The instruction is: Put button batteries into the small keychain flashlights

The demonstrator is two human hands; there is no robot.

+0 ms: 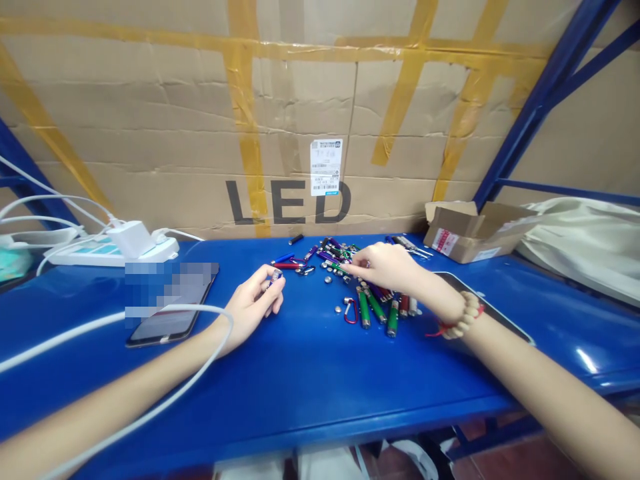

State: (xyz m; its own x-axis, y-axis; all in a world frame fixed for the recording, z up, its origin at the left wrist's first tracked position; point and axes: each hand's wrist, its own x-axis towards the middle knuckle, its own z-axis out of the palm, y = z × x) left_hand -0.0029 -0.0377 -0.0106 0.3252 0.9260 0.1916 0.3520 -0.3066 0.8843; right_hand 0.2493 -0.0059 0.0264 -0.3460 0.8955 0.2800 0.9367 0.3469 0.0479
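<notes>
My left hand (256,301) rests on the blue shelf (310,373), fingers closed around a small blue keychain flashlight (275,275). My right hand (387,265), with a bead bracelet at the wrist, reaches into a pile of small coloured keychain flashlights (373,303); its fingertips pinch at something tiny by the pile's left side that I cannot make out. Loose button cells (338,309) and a red carabiner (351,312) lie just in front of the pile.
A phone (173,313) lies left of my left hand, with a white cable (150,317) crossing my forearm. A power strip with a charger (117,245) sits at back left. An open cardboard box (470,233) and a white bag (585,240) stand at right. A taped LED carton (300,120) forms the back wall.
</notes>
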